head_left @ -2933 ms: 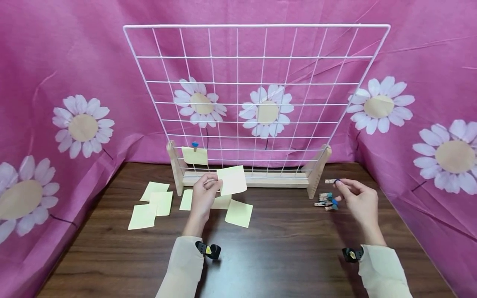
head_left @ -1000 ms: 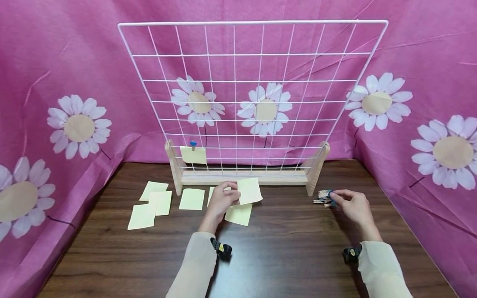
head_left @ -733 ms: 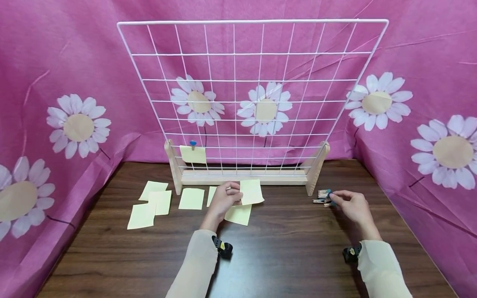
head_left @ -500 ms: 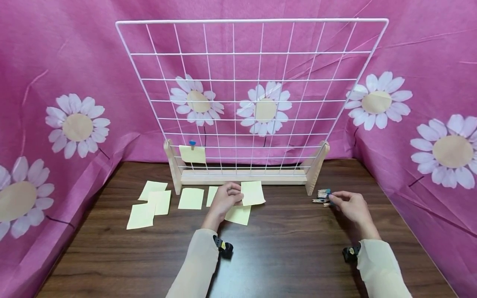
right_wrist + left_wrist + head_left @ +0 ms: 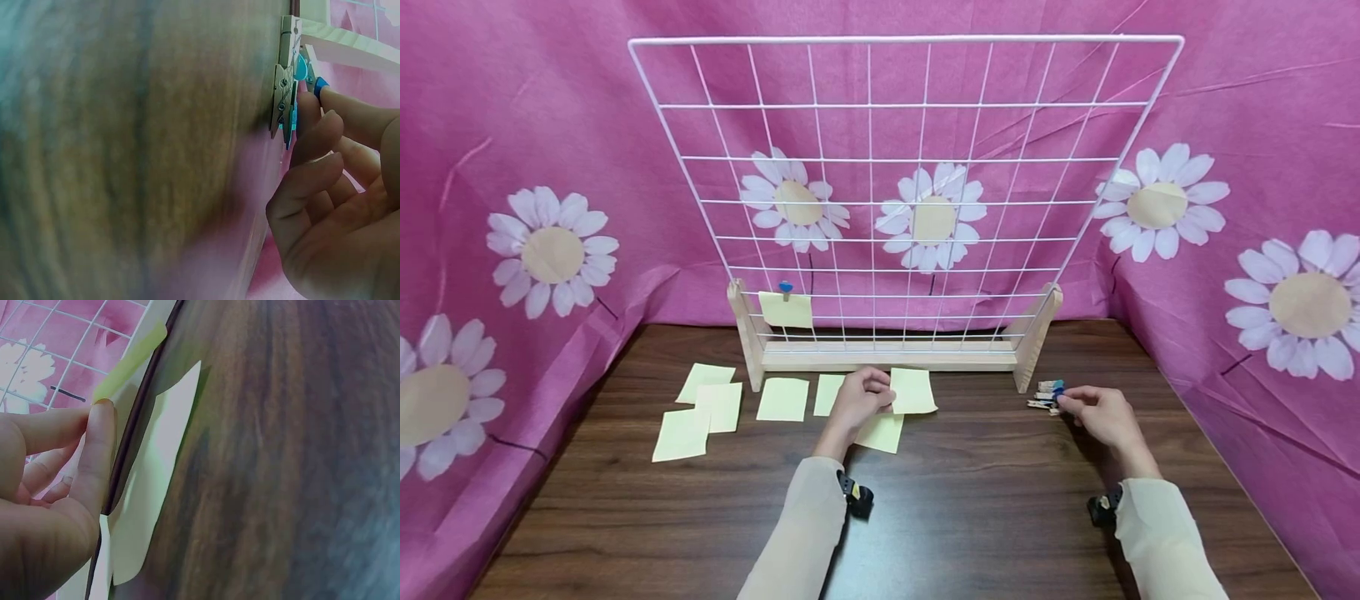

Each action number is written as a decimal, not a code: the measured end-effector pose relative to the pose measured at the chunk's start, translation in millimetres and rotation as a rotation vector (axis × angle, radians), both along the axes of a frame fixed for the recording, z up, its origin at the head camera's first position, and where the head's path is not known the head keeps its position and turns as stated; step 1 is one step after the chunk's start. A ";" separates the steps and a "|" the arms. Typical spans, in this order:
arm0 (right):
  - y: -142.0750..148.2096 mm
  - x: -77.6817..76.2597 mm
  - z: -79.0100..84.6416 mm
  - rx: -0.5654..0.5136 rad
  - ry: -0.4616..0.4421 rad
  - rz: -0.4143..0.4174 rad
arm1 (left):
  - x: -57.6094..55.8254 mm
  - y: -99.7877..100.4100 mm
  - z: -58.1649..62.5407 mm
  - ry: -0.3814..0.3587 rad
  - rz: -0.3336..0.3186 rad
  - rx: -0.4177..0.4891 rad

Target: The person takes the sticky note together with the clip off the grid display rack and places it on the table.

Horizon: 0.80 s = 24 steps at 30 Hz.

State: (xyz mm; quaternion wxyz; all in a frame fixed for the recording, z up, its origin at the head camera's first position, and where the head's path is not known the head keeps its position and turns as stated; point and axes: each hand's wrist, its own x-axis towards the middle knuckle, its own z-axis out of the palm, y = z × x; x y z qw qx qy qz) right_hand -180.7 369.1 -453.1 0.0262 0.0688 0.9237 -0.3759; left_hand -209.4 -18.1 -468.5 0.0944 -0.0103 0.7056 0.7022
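Note:
My left hand [image 5: 859,406] pinches a pale yellow sticky note [image 5: 914,392] by its left edge. The note hangs just in front of the wire grid's wooden base and overlaps another note [image 5: 882,435] on the table. In the left wrist view, thumb and fingertip meet on the held note [image 5: 132,361]. To the right, my right hand [image 5: 1103,413] is at a small pile of wooden clothespins [image 5: 1043,398] with blue and teal decorations. Its thumb and index finger pinch a clothespin with a blue decoration [image 5: 320,84], beside other clothespins [image 5: 284,87] in the right wrist view.
A white wire grid [image 5: 871,158] stands upright in a wooden base [image 5: 887,361]. One note [image 5: 786,311] hangs on its lower left from a blue-topped clothespin [image 5: 786,289]. Several loose notes [image 5: 680,435] lie on the table's left. Pink flowered cloth [image 5: 647,108] encloses the table.
My left hand has moved right and slightly lower with its note, uncovering notes on the table. My right hand, earlier holding a clothespin above the pile, has come down to the pile.

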 end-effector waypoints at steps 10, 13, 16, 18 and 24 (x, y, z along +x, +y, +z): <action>-2.0 -1.0 1.6 -0.035 -0.039 -0.004 | -2.2 4.3 -6.0 0.030 0.010 -0.140; -2.5 -1.2 1.0 -0.041 -0.043 -0.012 | -2.6 5.8 -5.9 0.053 0.009 -0.195; -2.4 -1.8 0.5 -0.044 -0.045 -0.017 | -2.9 6.9 -4.2 0.075 0.017 -0.249; -2.5 -2.2 0.0 -0.048 -0.046 -0.019 | -2.9 7.1 -3.2 0.094 0.026 -0.279; -2.2 -2.6 -1.5 -0.058 -0.052 -0.025 | -3.6 6.8 -2.3 0.113 0.035 -0.354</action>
